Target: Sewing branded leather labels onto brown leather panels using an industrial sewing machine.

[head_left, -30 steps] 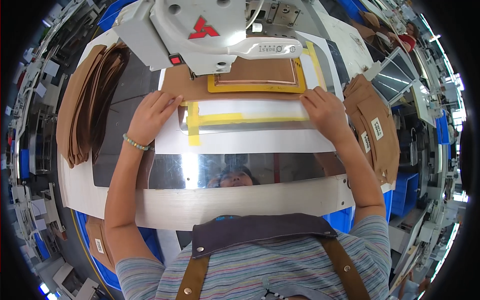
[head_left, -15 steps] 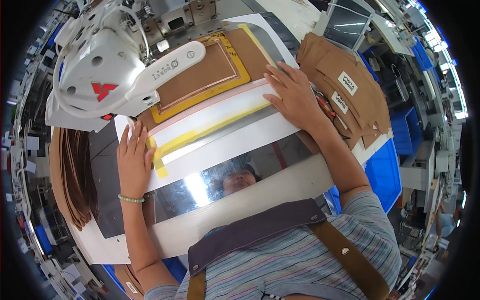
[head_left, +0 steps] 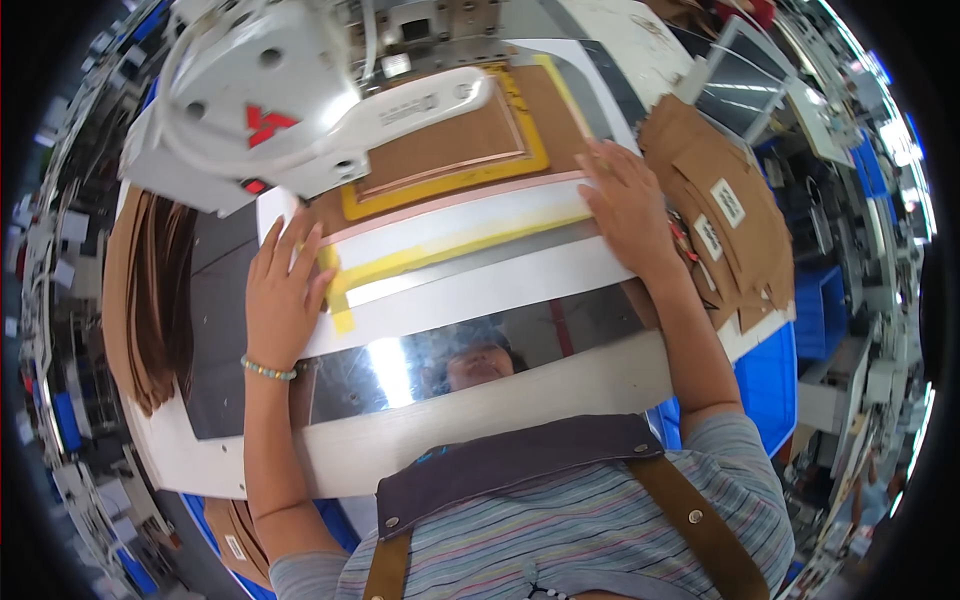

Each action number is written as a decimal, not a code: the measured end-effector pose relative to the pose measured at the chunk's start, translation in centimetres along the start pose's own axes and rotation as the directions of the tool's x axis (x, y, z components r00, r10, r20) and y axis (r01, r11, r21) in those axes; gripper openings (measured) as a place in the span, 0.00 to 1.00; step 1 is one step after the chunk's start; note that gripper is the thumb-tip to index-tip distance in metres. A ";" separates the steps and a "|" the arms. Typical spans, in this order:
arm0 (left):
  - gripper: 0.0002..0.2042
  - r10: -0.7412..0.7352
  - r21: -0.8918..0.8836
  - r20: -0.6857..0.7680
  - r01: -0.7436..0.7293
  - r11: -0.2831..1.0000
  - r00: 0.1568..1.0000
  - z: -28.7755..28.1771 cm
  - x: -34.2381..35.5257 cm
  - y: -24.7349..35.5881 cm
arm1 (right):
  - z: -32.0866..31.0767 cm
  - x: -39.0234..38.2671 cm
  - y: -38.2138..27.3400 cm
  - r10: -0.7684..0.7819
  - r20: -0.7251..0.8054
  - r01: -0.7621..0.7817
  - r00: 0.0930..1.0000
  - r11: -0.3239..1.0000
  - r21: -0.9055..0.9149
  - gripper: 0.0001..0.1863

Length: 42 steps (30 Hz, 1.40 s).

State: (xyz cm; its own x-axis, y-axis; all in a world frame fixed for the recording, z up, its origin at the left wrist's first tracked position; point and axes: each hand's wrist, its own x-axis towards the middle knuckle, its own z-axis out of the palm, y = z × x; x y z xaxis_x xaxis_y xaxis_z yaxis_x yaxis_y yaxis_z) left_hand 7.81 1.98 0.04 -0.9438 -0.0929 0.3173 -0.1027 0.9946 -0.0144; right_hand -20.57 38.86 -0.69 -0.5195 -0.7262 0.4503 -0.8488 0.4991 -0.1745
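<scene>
My left hand (head_left: 280, 305) lies with fingers stretched out at the left end of a white sheet (head_left: 470, 293), by a strip of yellow tape (head_left: 340, 303). My right hand (head_left: 635, 210) rests, fingers extended, at the right edge of a brown panel (head_left: 578, 125) and the sheet. Between them run a pink strip (head_left: 460, 205) and a long band of yellow tape (head_left: 460, 248). A yellow rectangular frame (head_left: 540, 148) lies on the brown panel, partly behind the lamp arm (head_left: 425, 108) of a white sewing machine (head_left: 265, 85).
A shiny metal plate (head_left: 540, 340) spans the table's near side. Brown pieces (head_left: 150, 300) stand stacked on the left; more brown panels (head_left: 710, 165) with white labels lie on the right, beside red-handled snips (head_left: 682, 240). Blue bins (head_left: 770, 380) sit below the table's right side.
The view has shifted, so the machine and yellow frame appear farther right and slightly turned. Both hands keep their places at the sheet's ends, still flat.
</scene>
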 end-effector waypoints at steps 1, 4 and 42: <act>0.28 0.003 0.020 -0.015 -0.003 1.000 1.000 -0.1 -0.1 -0.3 | -0.3 -0.1 -0.1 -0.034 0.001 0.034 0.999 0.999 0.034 0.18; 0.30 -0.045 0.010 0.021 0.045 0.999 0.999 -0.5 -0.2 -0.3 | -0.3 -0.6 0.5 -0.026 0.033 0.026 0.999 0.999 -0.023 0.19; 0.25 -0.066 -0.162 0.107 0.083 0.983 0.992 0.5 -0.4 -0.2 | -10.9 -6.6 9.9 0.642 -0.121 -0.653 0.757 0.738 -0.169 0.10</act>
State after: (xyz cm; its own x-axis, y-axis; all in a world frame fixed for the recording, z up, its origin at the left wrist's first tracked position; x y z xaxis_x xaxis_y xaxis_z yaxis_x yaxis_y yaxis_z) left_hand 8.08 1.84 -0.59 -0.9631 -0.1629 0.2142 -0.1284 0.9777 0.1663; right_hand -24.46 53.72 4.18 -0.9266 -0.1717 0.3346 -0.2703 0.9227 -0.2749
